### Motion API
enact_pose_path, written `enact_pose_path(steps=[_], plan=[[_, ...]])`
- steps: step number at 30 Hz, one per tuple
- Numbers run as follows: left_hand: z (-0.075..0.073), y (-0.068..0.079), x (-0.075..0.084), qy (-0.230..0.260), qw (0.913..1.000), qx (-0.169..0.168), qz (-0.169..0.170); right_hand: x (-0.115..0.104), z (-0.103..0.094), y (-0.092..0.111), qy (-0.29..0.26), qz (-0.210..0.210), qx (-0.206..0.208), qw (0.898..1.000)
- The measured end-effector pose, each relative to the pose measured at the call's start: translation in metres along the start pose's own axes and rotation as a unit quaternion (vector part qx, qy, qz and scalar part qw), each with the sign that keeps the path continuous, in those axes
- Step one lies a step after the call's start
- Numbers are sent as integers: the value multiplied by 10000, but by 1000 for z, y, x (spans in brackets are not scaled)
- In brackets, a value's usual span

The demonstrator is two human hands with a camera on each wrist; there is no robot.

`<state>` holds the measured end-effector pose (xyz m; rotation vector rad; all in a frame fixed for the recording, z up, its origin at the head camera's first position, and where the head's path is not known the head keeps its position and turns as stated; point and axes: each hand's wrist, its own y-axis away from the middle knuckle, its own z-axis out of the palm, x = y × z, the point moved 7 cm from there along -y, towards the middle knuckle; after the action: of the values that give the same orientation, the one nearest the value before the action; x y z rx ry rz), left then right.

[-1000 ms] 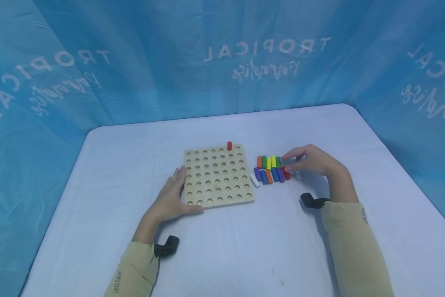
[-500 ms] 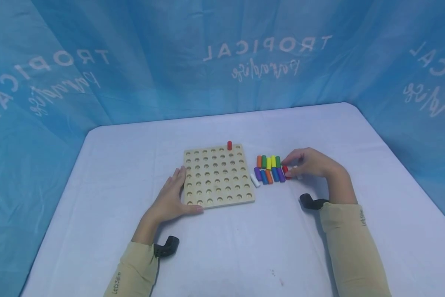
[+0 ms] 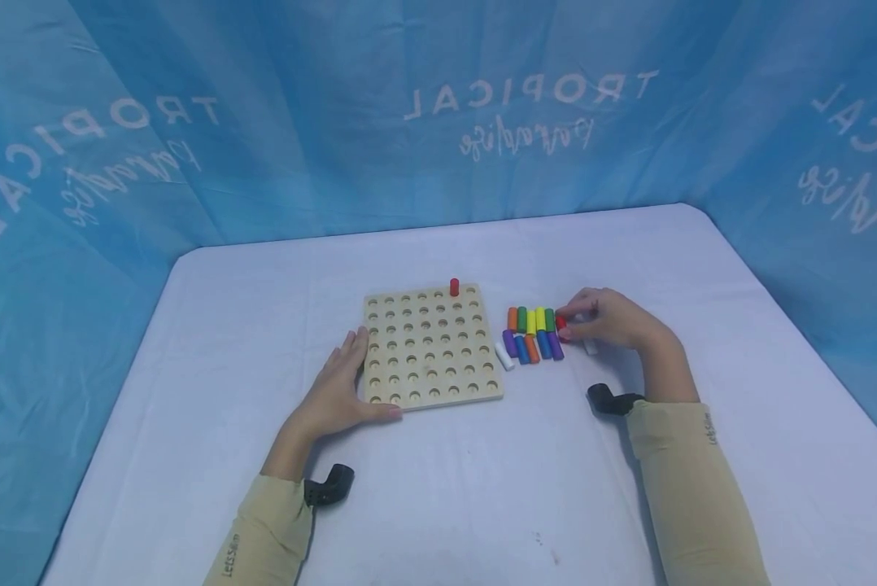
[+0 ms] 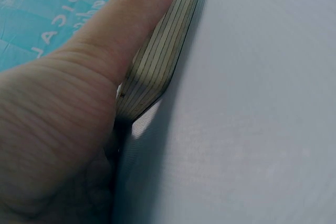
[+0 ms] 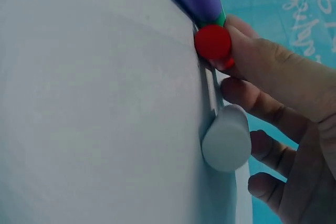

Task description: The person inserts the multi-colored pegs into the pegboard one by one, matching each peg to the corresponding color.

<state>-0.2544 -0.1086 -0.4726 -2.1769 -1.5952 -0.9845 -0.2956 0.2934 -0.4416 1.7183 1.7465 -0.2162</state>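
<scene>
A square wooden peg board (image 3: 444, 399) with rows of round holes lies mid-table. One red peg (image 3: 455, 286) stands upright in its far row. My left hand (image 3: 334, 397) rests at the board's near left corner, fingers extended along the left side; in the left wrist view its thumb (image 4: 123, 30) lies against the board's layered edge. My right hand (image 3: 617, 317) pinches another red peg (image 5: 212, 41) between thumb and index finger, at the right end of the loose pegs. A white peg (image 5: 227, 140) lies beside it, under the other fingers.
Several colored pegs lie in two rows right of the board, among them a yellow peg (image 3: 531, 321), a blue peg (image 3: 544, 344) and a purple peg (image 3: 556, 345). Another white peg (image 3: 504, 356) lies close to the board's right edge. A blue curtain (image 3: 321, 146) hangs behind the table.
My right hand has shifted slightly left and away from me, and the red peg at its fingertips has moved a little toward the green peg. The left hand and board keep their place.
</scene>
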Motion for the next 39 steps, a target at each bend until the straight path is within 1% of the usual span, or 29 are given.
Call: enact_pose_path(steps=[12,19,24,27,33,39], plan=[[-2,1,-2,-18,10000,52,-5,-2,-2,-2,-339,72,338,9988],[-3,1,-2,-53,10000,54,-41,-3,-8,-3,-454,125,624,9969],[-2,1,-1,30,10000,31,-38,-7,-13,-3,-484,266,845,9949],[-1,1,-1,79,9999,-5,-64,-11,-16,-4,-493,274,958,9938],[-2,2,0,102,9999,-57,-55,-27,-20,-8,-666,-2,1204,9905],[-1,1,-1,91,9999,-53,-57,-45,-20,-16,-918,-136,1290,9873]])
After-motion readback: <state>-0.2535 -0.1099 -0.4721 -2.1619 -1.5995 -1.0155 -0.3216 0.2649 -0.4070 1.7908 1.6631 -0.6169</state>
